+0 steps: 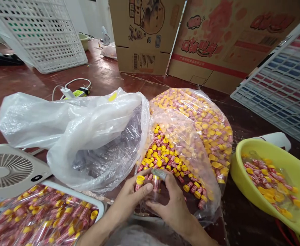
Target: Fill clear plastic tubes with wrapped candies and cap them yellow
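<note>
My left hand (136, 193) is closed on a small red-printed bottle with a yellow cap (140, 181), which stands upright between thumb and fingers. Just beside it, my right hand (171, 200) curls around a clear plastic tube (156, 184) with red print showing in it; grey tape (159, 174) wraps one finger. My left fingertips come close to this tube, but whether they touch it I cannot tell. Behind both hands, loose yellow-capped red pieces (162, 150) spill from an open clear bag (190, 136). Left of that lies another bag (106, 164), holding clear tubes.
A white basket (101, 201) of filled tubes is at lower left, under a fan (9, 169). At right stands a yellow basin (242, 150) with more pieces. Cardboard boxes (144, 41), white crates (50, 34) and a power strip (80, 92) are farther back.
</note>
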Available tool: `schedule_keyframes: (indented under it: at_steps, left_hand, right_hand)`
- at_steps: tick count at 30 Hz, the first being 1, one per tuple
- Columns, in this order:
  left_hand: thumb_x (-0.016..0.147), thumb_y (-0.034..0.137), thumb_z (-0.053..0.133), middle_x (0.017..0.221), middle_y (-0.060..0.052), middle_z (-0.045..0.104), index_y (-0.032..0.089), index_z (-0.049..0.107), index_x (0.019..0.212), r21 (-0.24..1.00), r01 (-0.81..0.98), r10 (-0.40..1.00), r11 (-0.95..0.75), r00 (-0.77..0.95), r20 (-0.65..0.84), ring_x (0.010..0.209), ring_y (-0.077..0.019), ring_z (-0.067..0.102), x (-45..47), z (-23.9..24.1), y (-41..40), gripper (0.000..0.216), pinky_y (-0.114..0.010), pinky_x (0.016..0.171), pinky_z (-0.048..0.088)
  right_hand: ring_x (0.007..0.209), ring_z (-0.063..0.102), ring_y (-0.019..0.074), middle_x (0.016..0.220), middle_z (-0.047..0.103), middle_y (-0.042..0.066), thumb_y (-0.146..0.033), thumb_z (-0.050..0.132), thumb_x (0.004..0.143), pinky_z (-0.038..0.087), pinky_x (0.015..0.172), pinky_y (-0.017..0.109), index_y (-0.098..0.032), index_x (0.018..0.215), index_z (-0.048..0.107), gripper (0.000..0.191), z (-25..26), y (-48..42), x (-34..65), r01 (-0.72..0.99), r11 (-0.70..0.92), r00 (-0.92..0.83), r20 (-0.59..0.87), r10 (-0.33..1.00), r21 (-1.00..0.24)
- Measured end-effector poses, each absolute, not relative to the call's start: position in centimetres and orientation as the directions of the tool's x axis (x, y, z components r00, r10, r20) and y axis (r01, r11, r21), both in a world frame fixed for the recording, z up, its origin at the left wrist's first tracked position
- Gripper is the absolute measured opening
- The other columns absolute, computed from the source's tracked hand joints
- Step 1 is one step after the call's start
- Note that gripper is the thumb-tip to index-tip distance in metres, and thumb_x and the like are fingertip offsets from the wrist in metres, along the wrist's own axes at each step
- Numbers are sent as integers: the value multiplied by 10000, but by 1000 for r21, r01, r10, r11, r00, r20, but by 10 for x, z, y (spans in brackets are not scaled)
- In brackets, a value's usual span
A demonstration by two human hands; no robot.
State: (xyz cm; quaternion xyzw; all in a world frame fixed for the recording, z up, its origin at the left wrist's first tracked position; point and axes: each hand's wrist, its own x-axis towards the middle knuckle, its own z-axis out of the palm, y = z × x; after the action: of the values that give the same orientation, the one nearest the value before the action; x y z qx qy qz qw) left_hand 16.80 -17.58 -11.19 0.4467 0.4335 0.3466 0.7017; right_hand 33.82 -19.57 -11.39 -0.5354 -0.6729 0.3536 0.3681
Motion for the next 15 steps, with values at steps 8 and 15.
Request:
schedule_keyframes:
  at_steps: [8, 15]
  left_hand:
    - [890, 87, 488, 1108, -93, 602, 284, 620, 1334, 549, 793, 958, -266, 278, 63, 879, -230, 608, 104, -112, -113, 503, -327, 723, 505]
    - [905, 75, 496, 1081, -117, 588, 254, 723, 1040, 52, 872, 870, -486, 489, -70, 918, -260, 632, 88, -133, -62, 319, -368, 769, 512]
  right_hand:
    - [970, 675, 260, 1040, 681, 86, -184, 719, 870, 580, 824, 397, -205, 1069, 590, 238, -123, -189, 374, 807, 317, -282, 146, 948, -498]
    - [867, 661, 221, 954, 661, 43, -169, 759, 844, 540, 708, 313, -202, 890, 594, 175, -137, -202, 358, 820, 476, -441, 180, 879, -318]
